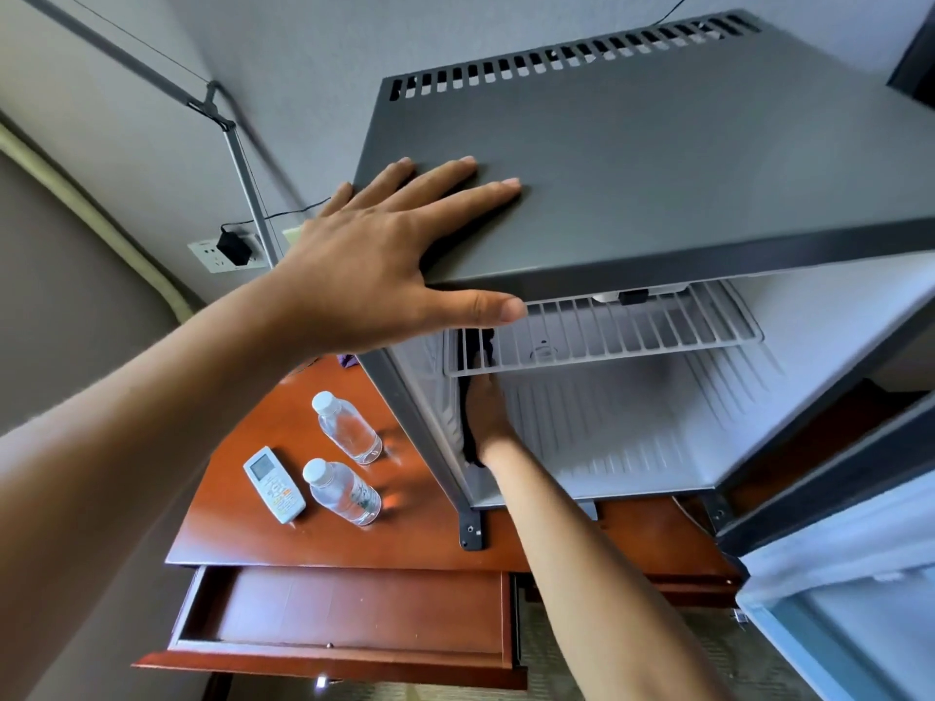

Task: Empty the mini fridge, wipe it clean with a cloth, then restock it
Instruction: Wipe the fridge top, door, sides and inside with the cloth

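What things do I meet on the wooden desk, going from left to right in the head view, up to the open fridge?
White remote control with a small screen → clear plastic water bottle with white cap, nearer one → second clear plastic water bottle, farther one → grey metal mini fridge.

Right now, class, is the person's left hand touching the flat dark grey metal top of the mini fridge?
Touching. The head view shows the left hand lying flat on the dark grey metal fridge top, with no gap under it.
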`<action>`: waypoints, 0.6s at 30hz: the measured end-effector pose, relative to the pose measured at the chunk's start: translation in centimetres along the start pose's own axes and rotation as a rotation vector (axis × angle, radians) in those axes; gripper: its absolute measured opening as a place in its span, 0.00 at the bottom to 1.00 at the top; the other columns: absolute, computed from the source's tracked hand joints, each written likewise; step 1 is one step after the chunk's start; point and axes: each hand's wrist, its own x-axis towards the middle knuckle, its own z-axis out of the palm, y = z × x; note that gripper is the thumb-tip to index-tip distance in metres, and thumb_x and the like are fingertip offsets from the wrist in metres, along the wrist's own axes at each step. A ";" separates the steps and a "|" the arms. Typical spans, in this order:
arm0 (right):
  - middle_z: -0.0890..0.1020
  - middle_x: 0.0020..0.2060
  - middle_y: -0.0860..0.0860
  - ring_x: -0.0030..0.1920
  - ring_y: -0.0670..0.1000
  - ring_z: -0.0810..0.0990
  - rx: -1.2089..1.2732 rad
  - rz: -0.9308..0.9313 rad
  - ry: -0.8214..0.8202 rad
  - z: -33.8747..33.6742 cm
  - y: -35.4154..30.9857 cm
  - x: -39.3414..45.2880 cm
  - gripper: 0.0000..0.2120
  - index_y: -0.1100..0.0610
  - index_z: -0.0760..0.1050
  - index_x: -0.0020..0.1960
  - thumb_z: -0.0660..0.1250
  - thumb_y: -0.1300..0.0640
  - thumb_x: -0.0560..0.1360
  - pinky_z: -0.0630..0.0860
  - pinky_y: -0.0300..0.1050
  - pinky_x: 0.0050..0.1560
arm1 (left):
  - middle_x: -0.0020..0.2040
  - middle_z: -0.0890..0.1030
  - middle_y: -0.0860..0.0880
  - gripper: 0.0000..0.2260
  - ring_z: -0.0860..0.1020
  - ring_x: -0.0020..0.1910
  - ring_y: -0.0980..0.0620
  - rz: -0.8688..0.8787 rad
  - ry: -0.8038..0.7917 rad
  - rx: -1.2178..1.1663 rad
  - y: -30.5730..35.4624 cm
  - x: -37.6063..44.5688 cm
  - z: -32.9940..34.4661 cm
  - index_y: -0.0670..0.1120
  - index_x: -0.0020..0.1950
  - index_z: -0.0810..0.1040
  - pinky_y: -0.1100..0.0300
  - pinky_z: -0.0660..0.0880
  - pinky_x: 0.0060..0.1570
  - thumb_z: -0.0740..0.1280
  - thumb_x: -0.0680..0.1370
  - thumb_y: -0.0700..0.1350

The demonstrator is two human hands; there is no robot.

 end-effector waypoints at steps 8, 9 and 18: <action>0.82 0.40 0.52 0.41 0.54 0.82 -0.282 0.001 0.059 -3.2 2.6 -9.7 0.24 0.53 0.74 0.51 0.53 0.34 0.79 0.76 0.49 0.41 | 0.82 0.50 0.64 0.37 0.46 0.83 0.52 -0.013 0.000 -0.084 0.1 -0.2 -0.3 0.76 0.76 0.49 0.36 0.48 0.79 0.49 0.68 0.82; 0.83 0.41 0.53 0.43 0.53 0.83 -0.271 -0.044 0.021 -4.3 2.4 -11.7 0.23 0.53 0.76 0.50 0.55 0.35 0.79 0.78 0.50 0.45 | 0.82 0.51 0.65 0.34 0.46 0.83 0.53 -0.021 0.000 -0.132 0.1 -0.2 -0.3 0.76 0.76 0.51 0.36 0.47 0.79 0.46 0.70 0.80; 0.82 0.57 0.52 0.62 0.56 0.78 0.000 -0.436 0.007 0.5 -8.8 -14.6 0.14 0.47 0.76 0.63 0.56 0.46 0.83 0.72 0.47 0.69 | 0.79 0.58 0.68 0.28 0.48 0.81 0.63 -0.063 0.012 -0.451 -0.2 0.1 -0.4 0.77 0.70 0.66 0.43 0.39 0.79 0.39 0.73 0.69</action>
